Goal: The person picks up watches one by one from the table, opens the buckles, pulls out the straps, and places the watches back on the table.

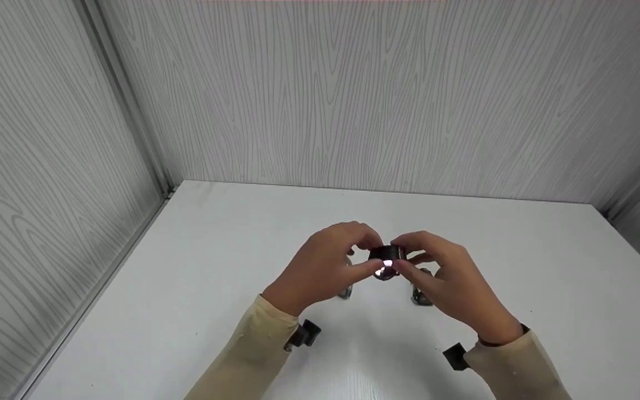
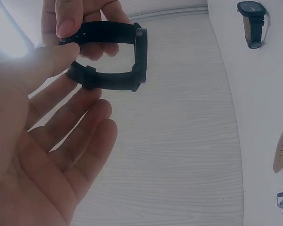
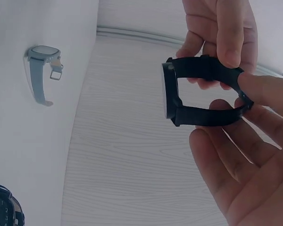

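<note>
A black watch (image 1: pixel 389 253) is held up between both hands in the head view. Its strap forms a closed loop, with the case at the end away from the hands in both wrist views (image 2: pixel 140 56) (image 3: pixel 170 90). My left hand (image 1: pixel 325 266) pinches the strap end between thumb and fingers. My right hand (image 1: pixel 450 280) pinches the same part from the other side. In the left wrist view the left hand's lower fingers (image 2: pixel 96 141) extend loosely below the strap. Fingertips cover part of the strap's closure.
Below the hands, other watches lie on the white table (image 1: pixel 231 233), including a dark one (image 1: pixel 421 295) and one partly behind the left hand (image 1: pixel 345 291). The right wrist view shows a blue-grey watch (image 3: pixel 37 77) and a dark-dialled one (image 3: pixel 1 209). Wood-grained panels (image 1: pixel 331 94) surround the table.
</note>
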`<state>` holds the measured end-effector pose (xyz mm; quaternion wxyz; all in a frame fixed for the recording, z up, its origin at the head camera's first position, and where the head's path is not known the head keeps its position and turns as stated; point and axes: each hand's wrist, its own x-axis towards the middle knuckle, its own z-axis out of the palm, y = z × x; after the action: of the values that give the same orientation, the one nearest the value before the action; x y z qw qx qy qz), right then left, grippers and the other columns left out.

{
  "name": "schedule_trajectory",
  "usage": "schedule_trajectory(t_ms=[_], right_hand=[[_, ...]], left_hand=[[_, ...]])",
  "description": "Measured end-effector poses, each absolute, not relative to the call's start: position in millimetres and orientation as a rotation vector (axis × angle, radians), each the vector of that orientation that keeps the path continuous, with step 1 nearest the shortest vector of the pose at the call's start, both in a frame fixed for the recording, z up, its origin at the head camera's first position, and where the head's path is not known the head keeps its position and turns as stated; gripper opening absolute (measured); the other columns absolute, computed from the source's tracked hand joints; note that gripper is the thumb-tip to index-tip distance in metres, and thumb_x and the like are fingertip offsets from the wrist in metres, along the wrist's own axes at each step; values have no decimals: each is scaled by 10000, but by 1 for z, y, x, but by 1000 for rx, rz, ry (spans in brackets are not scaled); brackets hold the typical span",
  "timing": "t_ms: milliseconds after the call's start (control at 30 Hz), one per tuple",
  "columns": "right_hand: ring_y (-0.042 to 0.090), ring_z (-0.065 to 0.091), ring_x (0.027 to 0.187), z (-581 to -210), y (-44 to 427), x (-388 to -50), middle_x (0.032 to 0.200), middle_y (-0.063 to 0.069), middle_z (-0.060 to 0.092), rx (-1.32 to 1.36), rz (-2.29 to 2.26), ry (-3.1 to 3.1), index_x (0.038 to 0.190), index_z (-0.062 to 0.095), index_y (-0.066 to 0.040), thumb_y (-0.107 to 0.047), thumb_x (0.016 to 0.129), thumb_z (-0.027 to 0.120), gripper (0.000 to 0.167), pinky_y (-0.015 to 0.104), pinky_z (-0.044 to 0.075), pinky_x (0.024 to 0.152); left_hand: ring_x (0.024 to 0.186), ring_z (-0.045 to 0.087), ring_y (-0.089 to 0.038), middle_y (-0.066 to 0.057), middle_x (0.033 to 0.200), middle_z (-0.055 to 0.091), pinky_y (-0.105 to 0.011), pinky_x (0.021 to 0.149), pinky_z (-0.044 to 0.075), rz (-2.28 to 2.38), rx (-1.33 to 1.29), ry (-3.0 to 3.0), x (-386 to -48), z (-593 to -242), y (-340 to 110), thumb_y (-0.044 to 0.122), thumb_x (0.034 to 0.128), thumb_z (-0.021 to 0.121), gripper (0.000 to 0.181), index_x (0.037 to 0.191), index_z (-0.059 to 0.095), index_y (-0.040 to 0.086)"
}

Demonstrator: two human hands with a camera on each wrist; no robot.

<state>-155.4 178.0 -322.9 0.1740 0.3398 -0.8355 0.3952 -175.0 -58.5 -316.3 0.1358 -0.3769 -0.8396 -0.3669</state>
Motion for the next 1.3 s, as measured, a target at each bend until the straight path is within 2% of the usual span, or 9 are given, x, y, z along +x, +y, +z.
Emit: schedule_trajectory(t_ms=[167,533,800,1000,1300], right_hand=[[81,663,1018,-325,177,-157,1110,-140,691,955,1090,-2392,1204,682,-156,-46,936,755,299,314,575,839],[94,671,911,-326,176,-160,1006,-144,700,928,1146,-2392,1115,698,-181,-14,935,733,248,302,580,733],[90,672,961,-328,176,-159,1051,-119,702,892,1183,-2429,1197,697,-177,-53,957,726,272,338,584,814],[100,684,935,-329,174,-161,1066,-145,717,958,1222,-2430,1115,718,-209,-71,955,740,213,310,578,805],[92,685,895,-329,174,-163,1020,-167,719,946,1188,-2442,1083,708,-205,-49,942,741,213,306,579,770]], left_hand=[[971,635,-93,87,1017,698,-254,796,531,-1030,-1100,-2434,-175,-318,-57,259,964,745,180,1115,717,164],[965,636,-98,87,1039,708,-249,841,522,-1048,-1112,-2507,-176,-321,-57,234,958,750,197,1138,723,159],[957,655,-101,92,1016,710,-261,832,526,-1022,-1068,-2545,-175,-322,-54,280,966,751,186,1106,730,161],[930,633,-69,90,1008,714,-239,826,518,-987,-1086,-2527,-174,-323,-53,288,967,749,187,1102,737,159],[897,637,-71,97,1010,715,-231,794,518,-994,-1067,-2531,-175,-322,-55,270,962,748,165,1082,733,158]])
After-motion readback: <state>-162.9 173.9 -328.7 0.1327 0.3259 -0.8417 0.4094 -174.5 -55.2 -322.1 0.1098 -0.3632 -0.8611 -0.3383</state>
